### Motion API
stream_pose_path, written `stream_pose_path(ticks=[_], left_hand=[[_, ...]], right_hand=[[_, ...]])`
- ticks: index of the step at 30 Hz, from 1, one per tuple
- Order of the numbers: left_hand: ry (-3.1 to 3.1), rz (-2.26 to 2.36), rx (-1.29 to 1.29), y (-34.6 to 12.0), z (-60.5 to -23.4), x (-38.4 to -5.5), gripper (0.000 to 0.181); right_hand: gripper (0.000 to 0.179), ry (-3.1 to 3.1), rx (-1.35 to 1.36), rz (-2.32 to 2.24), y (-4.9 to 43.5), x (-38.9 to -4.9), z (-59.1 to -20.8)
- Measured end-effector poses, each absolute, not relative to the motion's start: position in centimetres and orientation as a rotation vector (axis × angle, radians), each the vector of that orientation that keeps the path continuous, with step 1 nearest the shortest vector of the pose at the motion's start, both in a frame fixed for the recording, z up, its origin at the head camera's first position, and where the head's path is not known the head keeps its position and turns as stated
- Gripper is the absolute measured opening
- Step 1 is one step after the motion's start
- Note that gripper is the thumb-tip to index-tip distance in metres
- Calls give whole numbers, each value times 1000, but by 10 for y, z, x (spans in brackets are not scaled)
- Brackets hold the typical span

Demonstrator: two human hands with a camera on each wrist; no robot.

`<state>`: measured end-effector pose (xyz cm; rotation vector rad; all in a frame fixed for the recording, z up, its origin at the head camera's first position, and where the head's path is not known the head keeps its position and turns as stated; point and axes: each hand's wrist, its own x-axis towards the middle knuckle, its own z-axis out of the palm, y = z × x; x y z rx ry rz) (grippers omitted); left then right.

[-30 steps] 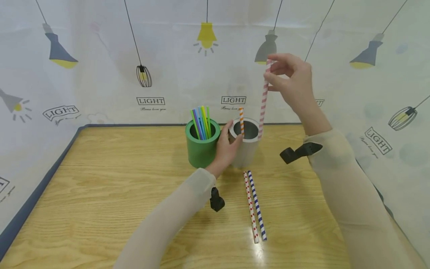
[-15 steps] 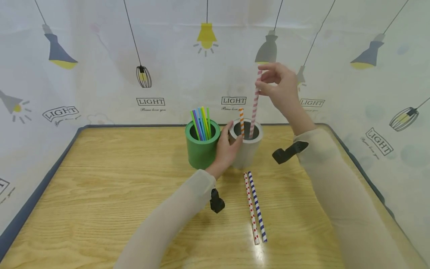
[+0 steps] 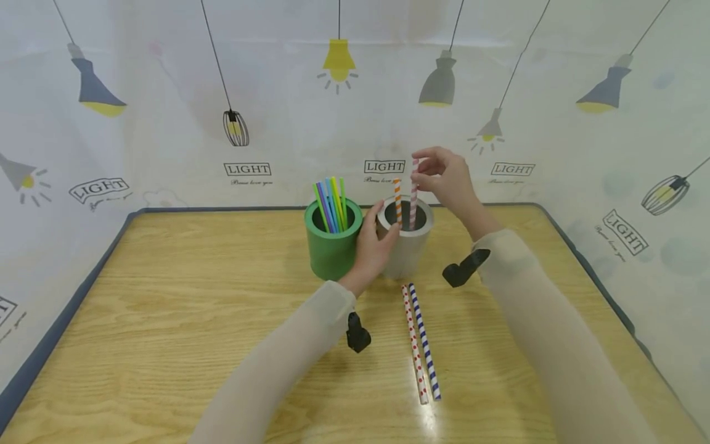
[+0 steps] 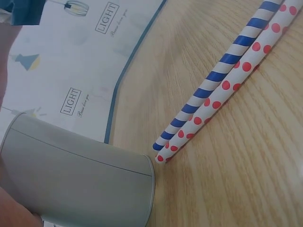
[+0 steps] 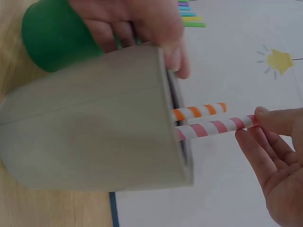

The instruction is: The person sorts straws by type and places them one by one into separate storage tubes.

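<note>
My right hand (image 3: pixel 446 179) pinches the top of a pink-and-white striped paper straw (image 5: pixel 215 127), whose lower part is hidden inside a grey cup (image 3: pixel 407 250). Beside it an orange-and-white striped straw (image 3: pixel 397 200) sticks up from the same cup. With thumb and fingers curled round the cup's left side near the rim, my left hand (image 3: pixel 374 243) grips the cup. On the table in front lie a red-dotted white straw (image 3: pixel 415 345) and a blue-and-white striped straw (image 3: pixel 425 345), side by side.
A green cup (image 3: pixel 333 253) with several thin coloured sticks (image 3: pixel 331 206) stands close left of the grey one. The wooden table (image 3: pixel 194 320) ends at a wall sheet (image 3: pixel 288 123) printed with lamps, just behind the cups.
My right hand has moved left and down, taking the pink-striped straw from beside the grey cup's rim down into it. The left hand keeps its place on the cup.
</note>
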<state>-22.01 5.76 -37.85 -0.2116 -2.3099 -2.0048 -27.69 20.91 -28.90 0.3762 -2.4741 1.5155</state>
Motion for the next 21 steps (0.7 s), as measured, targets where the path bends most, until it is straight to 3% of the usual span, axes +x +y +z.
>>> stream_pose_path(ticks=[21], left_hand=[[-2312,-1961,-202,59,-382,-223,57]], right_hand=[[33,-2650,345,1487,206,-279,-319]])
